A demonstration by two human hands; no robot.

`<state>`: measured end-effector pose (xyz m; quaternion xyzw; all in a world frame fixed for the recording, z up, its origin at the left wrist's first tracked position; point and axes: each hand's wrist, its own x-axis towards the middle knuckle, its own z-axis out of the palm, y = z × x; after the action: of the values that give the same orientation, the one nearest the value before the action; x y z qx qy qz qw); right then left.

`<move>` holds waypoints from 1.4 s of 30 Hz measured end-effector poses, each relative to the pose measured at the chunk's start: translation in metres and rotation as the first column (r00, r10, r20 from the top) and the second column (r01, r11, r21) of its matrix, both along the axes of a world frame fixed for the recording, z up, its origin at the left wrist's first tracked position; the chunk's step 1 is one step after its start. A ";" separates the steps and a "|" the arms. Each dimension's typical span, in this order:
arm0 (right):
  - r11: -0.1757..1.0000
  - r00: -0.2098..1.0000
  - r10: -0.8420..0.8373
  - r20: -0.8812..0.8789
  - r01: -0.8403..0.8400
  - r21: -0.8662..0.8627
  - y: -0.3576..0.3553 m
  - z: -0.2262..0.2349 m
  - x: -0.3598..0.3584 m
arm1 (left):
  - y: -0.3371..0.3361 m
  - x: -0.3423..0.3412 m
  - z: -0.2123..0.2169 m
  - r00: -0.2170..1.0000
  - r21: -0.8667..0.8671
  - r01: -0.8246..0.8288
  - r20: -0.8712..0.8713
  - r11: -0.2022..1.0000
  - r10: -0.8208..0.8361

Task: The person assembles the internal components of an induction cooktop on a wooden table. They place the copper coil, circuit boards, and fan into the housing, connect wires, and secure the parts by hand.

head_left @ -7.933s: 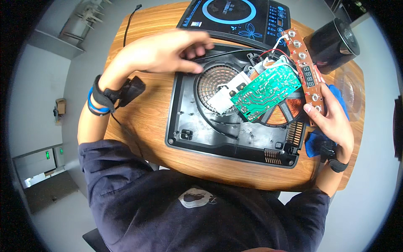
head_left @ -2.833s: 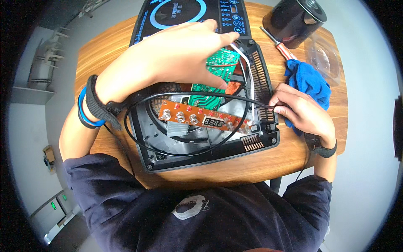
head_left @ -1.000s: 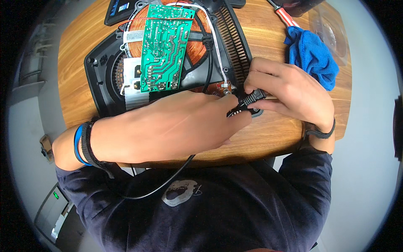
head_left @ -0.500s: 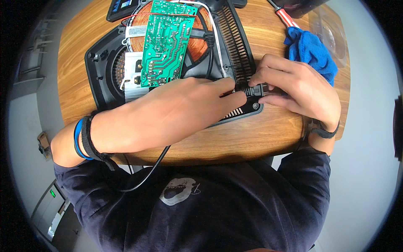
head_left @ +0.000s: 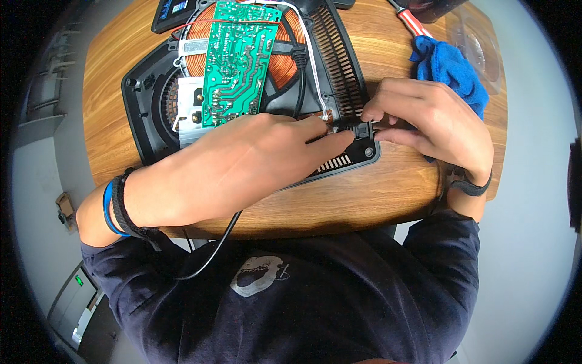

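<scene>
A black power plug [head_left: 363, 129] with a ribbed neck is over the near right corner of an open black appliance housing [head_left: 339, 57]. My left hand [head_left: 257, 155] pinches the neck end of the plug between thumb and fingers. From the right, my right hand [head_left: 436, 121] has its bent fingers and thumb closed about the plug's other end. A green circuit board [head_left: 239, 73] lies over a copper coil [head_left: 197, 64] inside the housing, beside a silver heat sink [head_left: 188, 115]. A small brown board [head_left: 324, 115] is partly hidden by my left hand.
To the right lie a blue cloth [head_left: 451, 76], a screwdriver with a red-and-white handle [head_left: 413, 24] and a clear plastic tray [head_left: 476, 45]. A dark device [head_left: 173, 15] stands at the far left. A black cord [head_left: 227, 233] hangs over the wooden table's [head_left: 303, 212] near edge.
The plug and my left hand have shifted slightly left. More of the small brown board shows beside my left fingers. My right hand has stayed nearly in place.
</scene>
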<state>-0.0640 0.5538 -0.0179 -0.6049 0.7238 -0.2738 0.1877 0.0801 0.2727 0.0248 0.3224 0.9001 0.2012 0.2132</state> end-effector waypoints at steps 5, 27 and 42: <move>1.000 1.000 0.004 -0.008 -0.004 -0.008 -0.003 0.002 0.001 | 0.002 -0.002 -0.007 1.000 -0.006 0.006 0.001 1.000 -0.006; 0.991 0.999 -0.033 -0.019 0.035 0.127 0.005 0.001 0.001 | 0.005 -0.001 -0.021 0.982 -0.061 0.115 -0.142 0.991 -0.123; 0.992 0.999 -0.001 -0.032 0.005 0.130 0.005 0.000 0.001 | 0.006 0.002 -0.021 0.984 -0.061 0.087 -0.149 0.994 -0.095</move>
<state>-0.0631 0.5589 -0.0174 -0.5947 0.7438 -0.2168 0.2146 0.0817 0.2787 0.0036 0.3716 0.9032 0.1418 0.1616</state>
